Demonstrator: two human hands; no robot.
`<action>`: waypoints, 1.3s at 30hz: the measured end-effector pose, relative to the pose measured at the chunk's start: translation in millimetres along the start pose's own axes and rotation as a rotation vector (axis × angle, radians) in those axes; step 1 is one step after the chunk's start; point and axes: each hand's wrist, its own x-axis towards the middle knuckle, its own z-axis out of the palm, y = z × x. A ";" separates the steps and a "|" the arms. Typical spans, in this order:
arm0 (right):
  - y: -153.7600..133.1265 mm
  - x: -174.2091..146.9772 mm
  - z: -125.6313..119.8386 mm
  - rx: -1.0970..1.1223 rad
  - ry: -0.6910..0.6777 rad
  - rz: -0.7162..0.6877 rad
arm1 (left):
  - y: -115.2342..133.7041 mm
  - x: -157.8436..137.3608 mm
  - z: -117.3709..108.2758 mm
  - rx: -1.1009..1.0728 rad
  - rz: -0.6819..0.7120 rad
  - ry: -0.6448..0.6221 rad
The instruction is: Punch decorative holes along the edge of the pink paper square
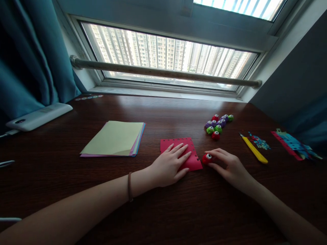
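My left hand [169, 167] lies flat with fingers spread on a red sheet of paper [194, 164]. Small punched notches run along the sheet's top and right edges. Just off its right edge, my right hand [232, 170] pinches a small red craft punch [206, 158] between thumb and fingers. The punch has a white round top with a dark mark and is at or close to the paper's edge; whether paper sits in its slot cannot be made out. Farther back stands a cluster of similar punches [218, 128] in red, purple and green.
A yellow craft knife [255, 151] and a pile of tiny paper bits [260, 141] lie at right, with coloured paper scraps [293, 144] beyond. A stack of coloured paper [114, 137] lies left. A white device [43, 116] rests by the curtain [33, 58].
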 end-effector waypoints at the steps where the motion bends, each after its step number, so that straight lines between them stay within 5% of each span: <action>1: -0.9 0.3 -0.3 0.006 -0.016 0.001 | -0.1 0.0 -0.2 0.001 0.001 -0.003; 39: -2.4 5.3 5.6 0.175 -0.084 -0.007 | -0.8 0.2 2.3 0.028 -0.031 0.011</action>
